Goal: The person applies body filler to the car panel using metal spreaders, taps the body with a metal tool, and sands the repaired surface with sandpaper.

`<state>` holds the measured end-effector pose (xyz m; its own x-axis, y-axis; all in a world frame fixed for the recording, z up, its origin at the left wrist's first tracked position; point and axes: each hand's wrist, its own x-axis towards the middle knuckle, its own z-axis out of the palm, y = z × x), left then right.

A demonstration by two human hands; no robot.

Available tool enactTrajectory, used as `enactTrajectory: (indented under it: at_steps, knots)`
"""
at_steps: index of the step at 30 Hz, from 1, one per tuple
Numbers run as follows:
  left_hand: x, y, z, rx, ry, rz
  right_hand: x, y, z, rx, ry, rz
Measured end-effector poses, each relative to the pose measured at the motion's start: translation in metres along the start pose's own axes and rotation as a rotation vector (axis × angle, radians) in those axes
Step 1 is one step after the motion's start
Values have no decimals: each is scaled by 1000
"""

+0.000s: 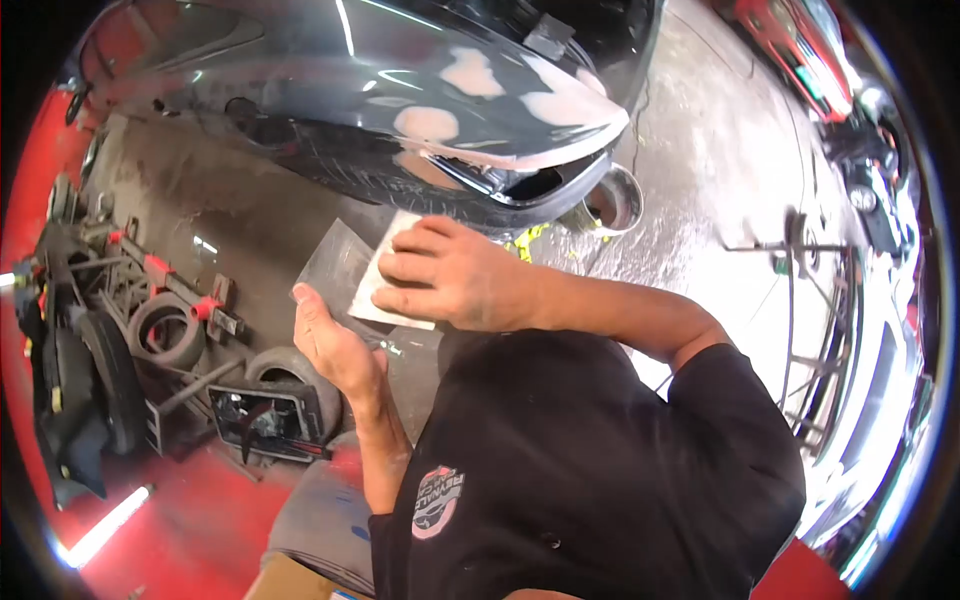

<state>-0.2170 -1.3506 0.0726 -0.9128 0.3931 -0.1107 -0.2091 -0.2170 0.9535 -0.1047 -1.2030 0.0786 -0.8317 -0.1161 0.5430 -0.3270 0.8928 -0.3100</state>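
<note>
My left hand holds a thin grey rectangular sheet with the thumb at its near edge; the other fingers are partly hidden. My right hand is closed on a whitish, flat rectangular piece, its fingers bent over the top. This piece overlaps the grey sheet, and I cannot tell what material either is. Just beyond both hands is the dark car body, with pale pinkish-white filler patches on its front corner near the headlight opening.
A metal wheel rim lies by the car's front, near yellow-green scraps. Tyres, a dark-framed panel and metal parts crowd the left floor. A metal rack stands at right; a red car is behind.
</note>
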Motion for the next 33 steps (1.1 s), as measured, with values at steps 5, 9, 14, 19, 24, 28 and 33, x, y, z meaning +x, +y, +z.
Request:
enactTrajectory:
  at_steps: [5, 9, 14, 19, 24, 28, 33]
  knots:
    - [9, -21, 11, 101, -31, -19, -37, -9, 2, -5, -3, 163]
    - [6, -25, 27, 41, -22, 16, -84, 4, -11, 30, -117, 296]
    - [2, -36, 36, -37, -83, -128, -114, 6, -30, 397, 202, 428]
    - [-28, -77, 55, -365, -135, -637, -110, -2, -45, 374, 194, 360]
    - [-1, -43, 64, -129, -340, -370, -155, 13, -13, 153, -41, 532]
    - [45, -34, 69, 16, -525, -247, -124, 7, -23, -138, 198, 765]
    - [105, -55, 30, 375, -679, -233, -28, 6, -9, -272, 167, 692]
